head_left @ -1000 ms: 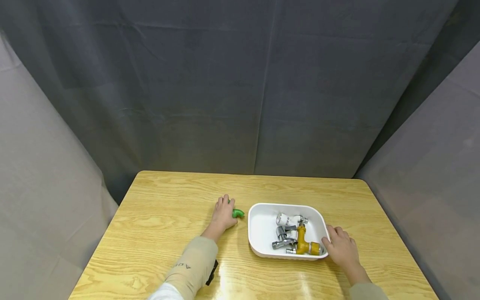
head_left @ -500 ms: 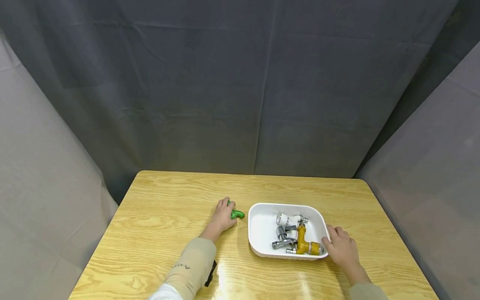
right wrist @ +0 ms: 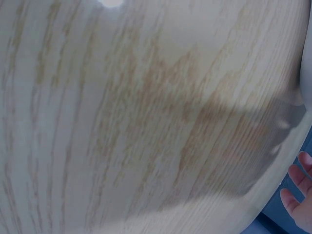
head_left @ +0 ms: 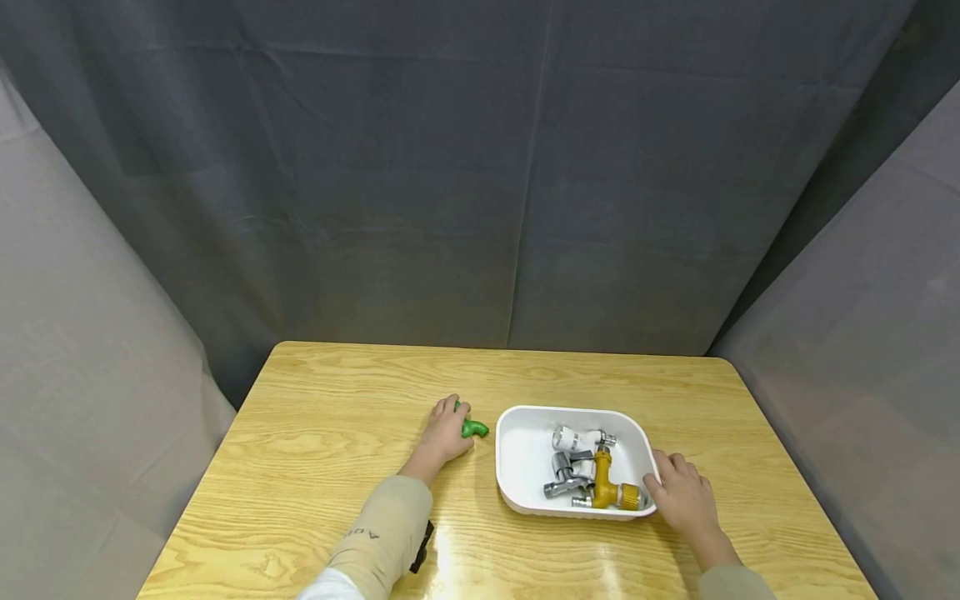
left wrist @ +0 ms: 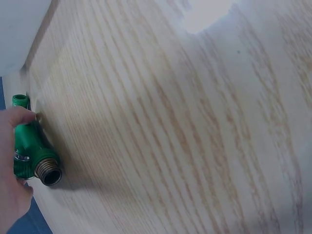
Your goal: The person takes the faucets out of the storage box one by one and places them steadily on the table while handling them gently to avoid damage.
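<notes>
A green faucet (left wrist: 30,139) with a threaded metal end lies on the wooden table, and my left hand (head_left: 446,432) holds it, thumb and fingers around its body. Part of the faucet is hidden under that hand. To its right stands a white plastic basin (head_left: 517,467) with several faucets inside: a yellow one (head_left: 604,483), a silver one (head_left: 566,483) and a white one (head_left: 576,439). My right hand (head_left: 684,496) is at the basin's right side, its thumb at the rim. In the right wrist view its fingers (right wrist: 301,180) are loosely bent and grip nothing visible.
The wooden table (head_left: 337,417) reaches back to a dark grey curtain (head_left: 420,208). Light grey cloth panels hang on the left (head_left: 90,350) and right (head_left: 847,358).
My left hand has shifted slightly toward me with the green faucet, and more of the faucet now shows. The right hand and the basin have not moved.
</notes>
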A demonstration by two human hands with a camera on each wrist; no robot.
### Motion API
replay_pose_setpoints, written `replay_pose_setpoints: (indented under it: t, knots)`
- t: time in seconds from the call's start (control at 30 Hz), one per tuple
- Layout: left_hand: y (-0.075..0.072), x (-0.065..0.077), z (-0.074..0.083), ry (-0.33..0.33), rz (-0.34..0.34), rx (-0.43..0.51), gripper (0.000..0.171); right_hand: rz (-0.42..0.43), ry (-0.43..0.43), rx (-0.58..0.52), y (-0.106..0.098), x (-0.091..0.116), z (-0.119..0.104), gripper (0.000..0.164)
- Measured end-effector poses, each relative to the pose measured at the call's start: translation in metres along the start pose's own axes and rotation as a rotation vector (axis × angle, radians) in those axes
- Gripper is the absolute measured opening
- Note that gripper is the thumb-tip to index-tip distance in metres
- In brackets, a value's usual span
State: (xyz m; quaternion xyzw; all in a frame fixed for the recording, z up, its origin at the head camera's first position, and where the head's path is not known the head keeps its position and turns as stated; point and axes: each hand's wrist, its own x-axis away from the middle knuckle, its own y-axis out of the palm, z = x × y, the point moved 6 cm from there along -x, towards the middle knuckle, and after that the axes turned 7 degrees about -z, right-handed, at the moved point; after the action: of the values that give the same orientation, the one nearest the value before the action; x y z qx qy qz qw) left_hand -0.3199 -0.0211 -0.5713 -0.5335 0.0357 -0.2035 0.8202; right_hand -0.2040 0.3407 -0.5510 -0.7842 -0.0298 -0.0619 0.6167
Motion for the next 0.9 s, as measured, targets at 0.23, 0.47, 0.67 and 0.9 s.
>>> replay_pose_setpoints:
  t: [0.23, 0.47, 0.67, 0.9]
  knots:
    - [-0.004, 0.001, 0.001, 0.017, 0.071, -0.056, 0.071, 0.009, -0.006, -0.002, -0.001, 0.0, 0.0, 0.046]
    - [-0.019, 0.002, 0.024, 0.124, 0.197, -0.065, 0.068, 0.007, 0.0, -0.001, -0.001, -0.001, 0.0, 0.045]
    - [-0.022, 0.002, 0.051, 0.215, 0.208, -0.124, 0.065, 0.009, -0.004, 0.0, -0.001, -0.001, 0.0, 0.045]
    - [-0.02, 0.005, 0.081, 0.296, 0.232, -0.225, 0.065, 0.012, -0.008, 0.002, -0.001, 0.0, -0.001, 0.045]
